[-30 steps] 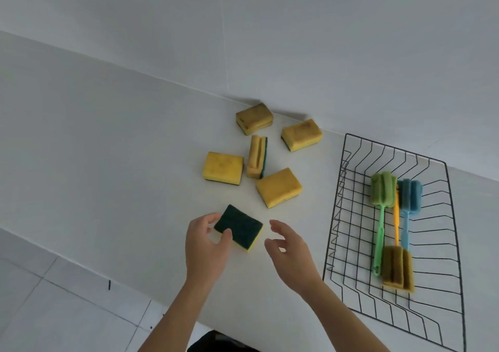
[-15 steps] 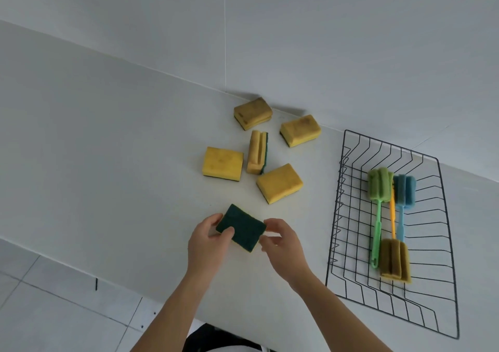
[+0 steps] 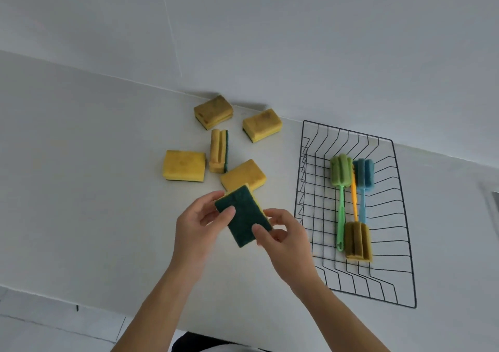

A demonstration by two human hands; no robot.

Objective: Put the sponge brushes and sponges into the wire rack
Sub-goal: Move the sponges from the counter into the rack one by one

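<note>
Hands are sharing one sponge right now: I am holding a rectangular sponge with a dark green scouring face and a yellow foam body [image 3: 244, 215] up off the white surface [image 3: 81, 189], green side facing me. My left hand [image 3: 198, 227] is gripping its upper left corner, thumb on the green face and fingers curled behind. My right hand [image 3: 286, 239] is pinching its lower right edge, thumb pressing on the green face.

Beyond the held sponge, five more sponges are lying on the surface. A flat yellow sponge [image 3: 184, 166] is sitting to the left. Beside it a yellow sponge standing on its long edge [image 3: 218, 151] is showing its green strip on the right. A yellow sponge lying at an angle [image 3: 243, 175] is partly hidden behind the one I am holding. Two stained, browner yellow sponges are resting close to the white wall [image 3: 270, 41]: one farther left [image 3: 213, 112] and one to its right [image 3: 262, 125].

To my right, a black wire rack [image 3: 399, 216] is sitting on the surface, well apart from my hands. Inside it three sponge brushes are lying side by side: a green-handled brush with a green foam head [image 3: 341, 172], a blue-handled brush with a blue foam head [image 3: 364, 175], and between them an orange-handled brush [image 3: 354, 197] whose olive-yellow foam head [image 3: 358, 241] is pointing toward me.
</note>
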